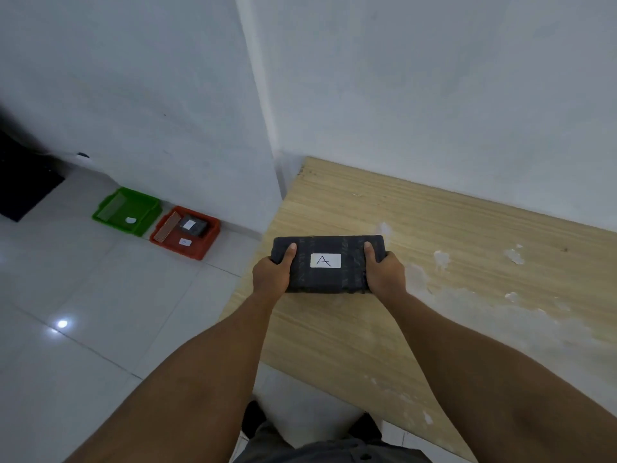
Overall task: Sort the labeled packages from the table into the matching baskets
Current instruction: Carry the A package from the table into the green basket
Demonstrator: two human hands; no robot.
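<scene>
A black wrapped package [327, 279] with a white label marked "A" is over the left part of the wooden table [450, 248]. My left hand [271, 273] grips its left end and my right hand [384, 272] grips its right end, thumbs on top. On the floor to the left, against the wall, stand a green basket [110, 212] with a white label inside and a red basket [203, 250]. The red basket holds another black package [193, 225] with a white label, plus a white label on its bottom.
The white wall [434, 95] runs behind the table and forms a corner near its left end. White floor tiles [83, 312] stretch from my feet to the baskets. A dark mat [23, 185] lies at the far left. The tabletop has worn, pale patches on the right.
</scene>
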